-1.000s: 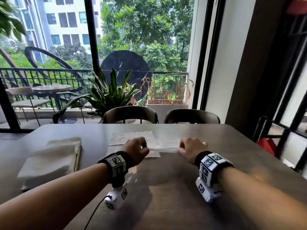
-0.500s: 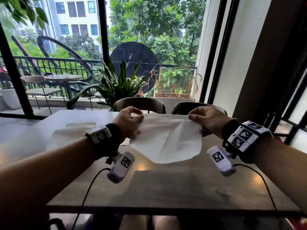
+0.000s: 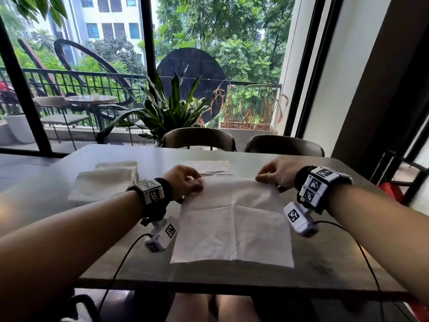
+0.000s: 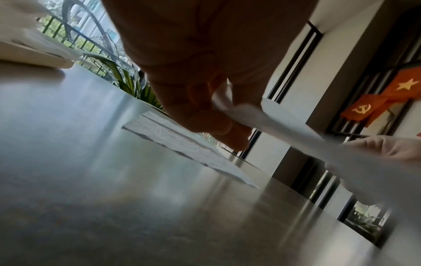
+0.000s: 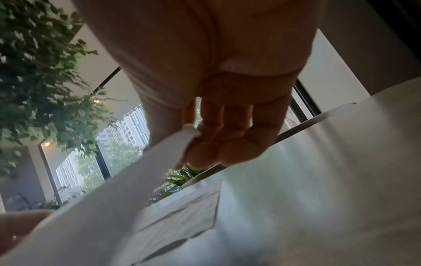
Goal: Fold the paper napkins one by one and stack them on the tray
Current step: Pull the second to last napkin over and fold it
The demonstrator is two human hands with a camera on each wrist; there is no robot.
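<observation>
A white paper napkin (image 3: 234, 219) lies unfolded on the grey table (image 3: 325, 263), its near edge close to the table's front. My left hand (image 3: 185, 182) pinches its far left corner, and my right hand (image 3: 276, 173) pinches its far right corner. The left wrist view shows my left hand (image 4: 218, 108) pinching the napkin (image 4: 284, 126) between thumb and fingers, the corner raised off the table. In the right wrist view my right hand (image 5: 193, 133) pinches the napkin (image 5: 114, 198) the same way. A pile of folded napkins (image 3: 104, 180) sits on the tray (image 3: 135, 175) at the left.
More flat unfolded napkins (image 3: 206, 167) lie beyond my hands, towards the far edge. Two chairs (image 3: 199, 138) stand behind the table, with a potted plant (image 3: 171, 112) and a window beyond. Cables hang from both wrist cameras over the table's front edge.
Both hands picked a napkin off the far pile, lifted it into the air, then brought it nearer and lowered it so that most of it now lies spread on the table.
</observation>
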